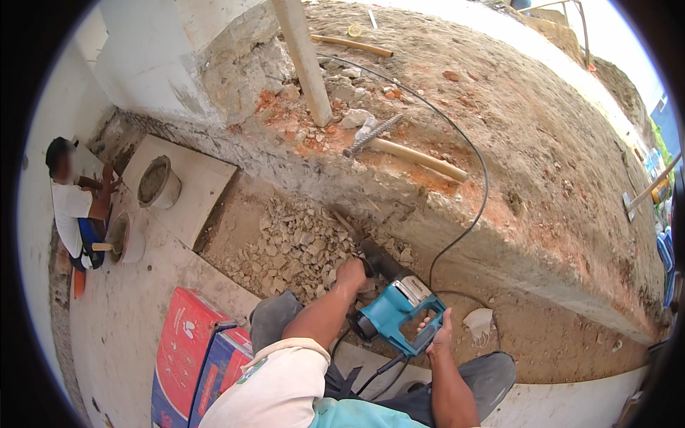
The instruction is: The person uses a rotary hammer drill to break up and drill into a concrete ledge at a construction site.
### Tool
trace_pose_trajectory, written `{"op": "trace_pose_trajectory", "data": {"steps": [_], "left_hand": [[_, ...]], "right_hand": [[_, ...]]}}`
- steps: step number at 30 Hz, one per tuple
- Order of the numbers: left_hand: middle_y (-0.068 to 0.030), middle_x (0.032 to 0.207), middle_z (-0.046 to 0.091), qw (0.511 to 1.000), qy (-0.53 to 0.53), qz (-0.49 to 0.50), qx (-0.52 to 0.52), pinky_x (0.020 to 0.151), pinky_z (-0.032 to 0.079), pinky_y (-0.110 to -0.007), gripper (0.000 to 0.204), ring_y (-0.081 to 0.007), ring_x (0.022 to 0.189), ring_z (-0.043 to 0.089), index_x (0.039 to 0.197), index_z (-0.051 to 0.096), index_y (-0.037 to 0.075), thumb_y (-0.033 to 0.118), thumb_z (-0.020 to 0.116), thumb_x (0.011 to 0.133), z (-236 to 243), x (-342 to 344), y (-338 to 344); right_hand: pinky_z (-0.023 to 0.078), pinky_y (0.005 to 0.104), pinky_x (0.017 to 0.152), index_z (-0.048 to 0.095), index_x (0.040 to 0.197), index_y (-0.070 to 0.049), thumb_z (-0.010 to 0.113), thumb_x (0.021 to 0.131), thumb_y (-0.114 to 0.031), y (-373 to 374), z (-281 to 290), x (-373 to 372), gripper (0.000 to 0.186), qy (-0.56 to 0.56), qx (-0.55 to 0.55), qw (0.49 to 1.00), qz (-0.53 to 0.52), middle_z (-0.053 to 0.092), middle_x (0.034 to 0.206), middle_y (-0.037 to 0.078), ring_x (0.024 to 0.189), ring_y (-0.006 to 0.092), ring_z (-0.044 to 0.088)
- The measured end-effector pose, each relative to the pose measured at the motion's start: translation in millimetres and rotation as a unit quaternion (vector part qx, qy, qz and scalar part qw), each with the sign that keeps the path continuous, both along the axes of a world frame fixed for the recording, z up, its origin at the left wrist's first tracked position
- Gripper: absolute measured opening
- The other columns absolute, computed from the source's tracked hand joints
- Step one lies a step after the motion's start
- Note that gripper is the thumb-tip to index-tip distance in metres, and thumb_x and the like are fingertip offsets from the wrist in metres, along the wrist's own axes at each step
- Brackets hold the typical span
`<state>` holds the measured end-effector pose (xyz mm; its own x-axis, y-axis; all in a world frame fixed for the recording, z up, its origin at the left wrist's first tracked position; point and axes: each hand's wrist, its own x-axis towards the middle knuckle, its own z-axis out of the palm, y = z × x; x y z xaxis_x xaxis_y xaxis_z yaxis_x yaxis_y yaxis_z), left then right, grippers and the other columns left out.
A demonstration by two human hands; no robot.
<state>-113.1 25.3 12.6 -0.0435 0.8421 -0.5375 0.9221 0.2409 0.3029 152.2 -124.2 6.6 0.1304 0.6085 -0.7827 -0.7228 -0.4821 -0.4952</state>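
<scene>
A teal and black demolition hammer (389, 315) lies across the front of me, pointing away and to the left. My left hand (350, 274) is wrapped round its black side handle. My right hand (440, 334) grips the rear handle; whether a finger presses the trigger cannot be made out. The steel chisel (347, 225) reaches to the foot of the rough concrete ledge (314, 167), beside a heap of broken rubble (285, 246). Whether its tip touches the concrete is unclear. A black cable (487, 182) loops from the ledge down behind the tool.
A wooden-handled hammer (421, 160) lies on the ledge near a leaning post (305, 64). Red and blue boxes (187, 342) stand at my left. Farther left, a person (71, 207) crouches by two buckets (168, 191). A white mask (479, 324) lies on the dirt at right.
</scene>
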Motion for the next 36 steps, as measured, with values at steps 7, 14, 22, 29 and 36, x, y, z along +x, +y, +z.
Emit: {"op": "trace_pose_trajectory", "data": {"steps": [7, 14, 22, 29, 36], "left_hand": [[-0.0187, 0.102, 0.068, 1.000, 0.004, 0.009, -0.005, 0.082, 0.052, -0.046, 0.022, -0.0361, 0.097, 0.064, 0.096, 0.067, 0.000, 0.010, 0.066, 0.076, 6.4, -5.6, 0.9], [-0.0191, 0.103, 0.067, 1.000, -0.011, 0.012, 0.002, 0.082, 0.052, -0.047, 0.026, -0.0356, 0.098, 0.064, 0.098, 0.068, 0.000, 0.011, 0.072, 0.075, 11.3, -5.7, 4.0], [-0.0201, 0.104, 0.067, 0.999, -0.021, 0.026, -0.023, 0.083, 0.051, -0.047, 0.026, -0.0365, 0.098, 0.065, 0.097, 0.068, -0.001, 0.014, 0.072, 0.076, 13.7, -7.6, 12.8], [-0.0196, 0.101, 0.068, 0.999, 0.017, 0.042, -0.005, 0.081, 0.052, -0.047, 0.022, -0.0377, 0.096, 0.065, 0.092, 0.070, -0.001, 0.012, 0.070, 0.074, -18.4, -23.8, 15.6], [-0.0213, 0.097, 0.068, 0.998, -0.036, 0.040, 0.012, 0.079, 0.053, -0.046, 0.023, -0.0391, 0.093, 0.066, 0.091, 0.070, -0.002, 0.014, 0.071, 0.074, 8.0, -7.7, 20.8]], "right_hand": [[0.053, 0.0357, 0.056, 0.058, 0.086, 0.002, 0.049, 0.081, -0.076, 3.3, 1.6, -9.1, 0.078, 0.015, 0.020, 1.000, 0.007, 0.061, 0.076, 0.014, 0.061, 0.0255, 0.060], [0.054, 0.0352, 0.055, 0.055, 0.093, 0.002, 0.050, 0.082, -0.074, 6.8, 7.8, -14.5, 0.077, -0.019, 0.040, 0.999, 0.001, 0.060, 0.077, 0.013, 0.061, 0.0241, 0.060], [0.052, 0.0355, 0.055, 0.053, 0.083, -0.002, 0.054, 0.080, -0.074, 32.6, 13.4, -8.2, 0.072, -0.022, 0.030, 0.999, 0.010, 0.056, 0.072, 0.010, 0.059, 0.0229, 0.058], [0.053, 0.0351, 0.055, 0.055, 0.090, -0.001, 0.053, 0.081, -0.073, 28.1, -5.3, -14.5, 0.072, 0.033, 0.019, 0.999, 0.037, 0.058, 0.070, 0.010, 0.058, 0.0236, 0.059], [0.053, 0.0339, 0.050, 0.055, 0.090, 0.000, 0.055, 0.079, -0.074, 49.3, 0.3, -1.1, 0.075, 0.013, 0.046, 0.999, 0.022, 0.060, 0.072, 0.012, 0.058, 0.0239, 0.061]]}}
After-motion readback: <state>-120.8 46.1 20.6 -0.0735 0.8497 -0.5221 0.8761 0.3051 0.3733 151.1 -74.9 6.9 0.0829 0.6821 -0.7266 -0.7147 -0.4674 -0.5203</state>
